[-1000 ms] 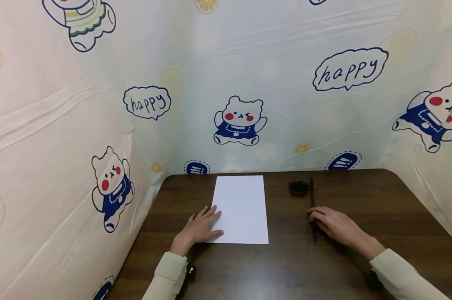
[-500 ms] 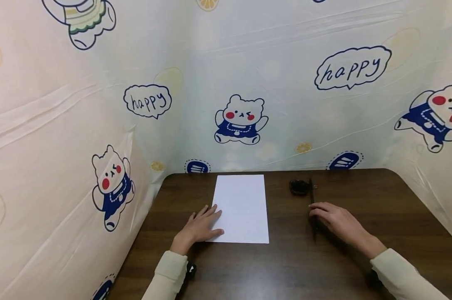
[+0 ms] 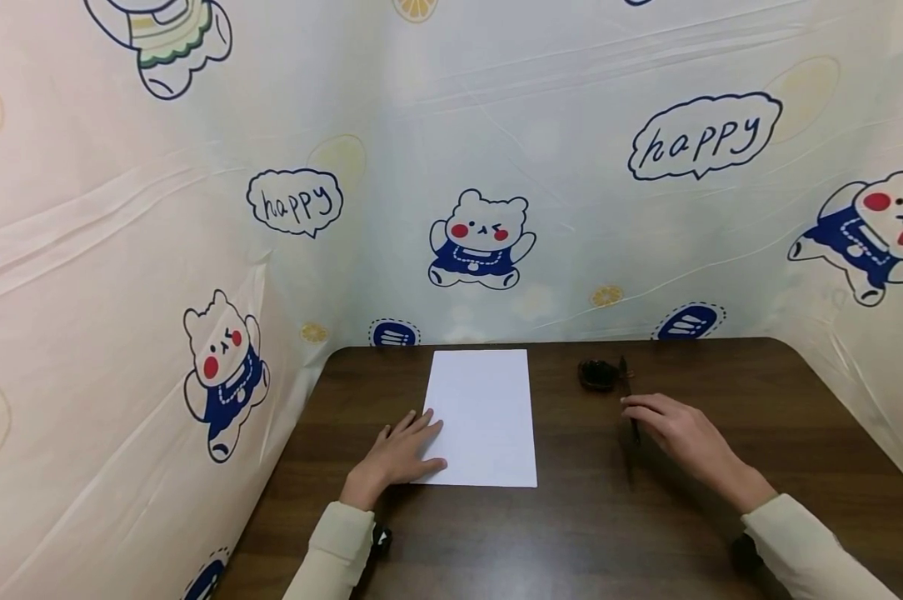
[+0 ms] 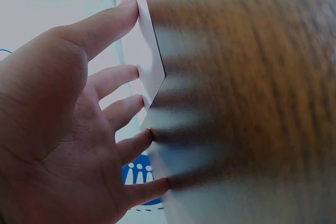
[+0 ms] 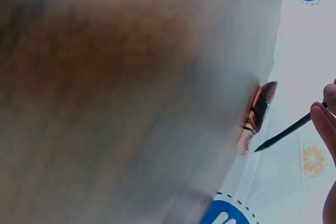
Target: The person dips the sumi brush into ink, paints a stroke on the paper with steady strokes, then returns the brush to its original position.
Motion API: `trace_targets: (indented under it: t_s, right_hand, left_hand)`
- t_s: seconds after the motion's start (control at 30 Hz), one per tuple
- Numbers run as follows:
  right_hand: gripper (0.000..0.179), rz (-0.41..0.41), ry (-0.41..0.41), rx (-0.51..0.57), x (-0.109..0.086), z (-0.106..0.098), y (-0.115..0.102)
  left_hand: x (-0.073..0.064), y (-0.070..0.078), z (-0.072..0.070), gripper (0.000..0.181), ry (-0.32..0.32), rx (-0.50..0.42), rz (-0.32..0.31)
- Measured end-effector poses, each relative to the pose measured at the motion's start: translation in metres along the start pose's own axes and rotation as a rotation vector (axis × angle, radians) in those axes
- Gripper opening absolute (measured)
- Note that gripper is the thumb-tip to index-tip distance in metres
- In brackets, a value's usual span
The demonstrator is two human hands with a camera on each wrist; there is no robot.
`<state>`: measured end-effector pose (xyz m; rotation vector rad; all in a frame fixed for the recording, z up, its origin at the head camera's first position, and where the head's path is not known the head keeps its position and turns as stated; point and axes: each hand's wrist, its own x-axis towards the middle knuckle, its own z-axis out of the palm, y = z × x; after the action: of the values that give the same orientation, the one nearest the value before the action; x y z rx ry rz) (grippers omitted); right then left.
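Note:
A white sheet of paper lies on the brown table. My left hand rests at its left edge with fingers spread; in the left wrist view the thumb and some fingertips touch the paper, while others are on the table. Over the table to the right, my right hand pinches a slim dark brush. Its pointed tip shows in the right wrist view, with only part of the right hand at the edge. Close to the brush's far end sits a small dark glossy dish.
The wood-grain table ends in a rounded back edge. Behind and at both sides hangs a pale curtain printed with bears, fruit slices and speech bubbles.
My right hand has lifted the brush off the table, moving slightly up and away from me, and the brush's near end has risen. The left hand and the paper hold still.

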<state>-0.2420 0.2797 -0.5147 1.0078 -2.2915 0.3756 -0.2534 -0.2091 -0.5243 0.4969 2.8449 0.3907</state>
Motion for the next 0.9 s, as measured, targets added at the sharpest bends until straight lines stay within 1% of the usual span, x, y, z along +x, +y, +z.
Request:
trace_targets:
  t_s: [0.07,0.1,0.2,0.23,0.37,0.4,0.43,0.6,0.63,0.67,0.9]
  right_hand:
    - [0.021,0.000,0.016,-0.004,0.002,-0.002,0.000]
    - [0.024,-0.003,0.025,-0.007,0.003,-0.004,0.001]
    - [0.044,-0.017,0.065,-0.022,0.007,-0.007,0.001]
    - [0.046,-0.022,0.084,-0.026,0.009,-0.009,0.002]
    - [0.046,-0.032,0.134,-0.046,0.014,-0.015,0.003]
    - [0.045,-0.035,0.144,-0.047,0.016,-0.016,0.004]
    - [0.036,-0.038,0.153,-0.048,0.017,-0.018,0.004]
    - [0.034,-0.048,0.195,-0.062,0.024,-0.024,0.006]
    - [0.034,-0.048,0.203,-0.065,0.025,-0.025,0.006]
    - [0.043,-0.047,0.213,-0.068,0.027,-0.026,0.006]
    - [0.039,-0.030,0.266,-0.074,0.034,-0.032,0.007]
  left_hand:
    - [0.000,0.000,0.000,0.072,-0.001,-0.001,0.000]
    - [0.000,0.000,0.000,0.073,-0.002,-0.001,0.000]
    - [0.000,0.000,0.000,0.073,-0.002,0.000,0.002]
    - [0.000,0.000,0.000,0.073,-0.001,-0.001,0.002]
    - [0.000,-0.001,0.000,0.072,-0.001,-0.003,0.002]
    - [0.000,-0.001,0.000,0.072,-0.001,-0.004,0.001]
    - [0.000,-0.001,0.000,0.072,-0.002,-0.004,0.000]
    - [-0.001,0.000,-0.001,0.072,-0.004,-0.006,0.001]
    - [-0.001,0.000,-0.001,0.072,-0.003,-0.007,0.002]
    - [-0.001,0.000,-0.001,0.072,-0.003,-0.007,0.003]
    - [-0.001,-0.001,0.000,0.073,-0.006,-0.004,0.004]
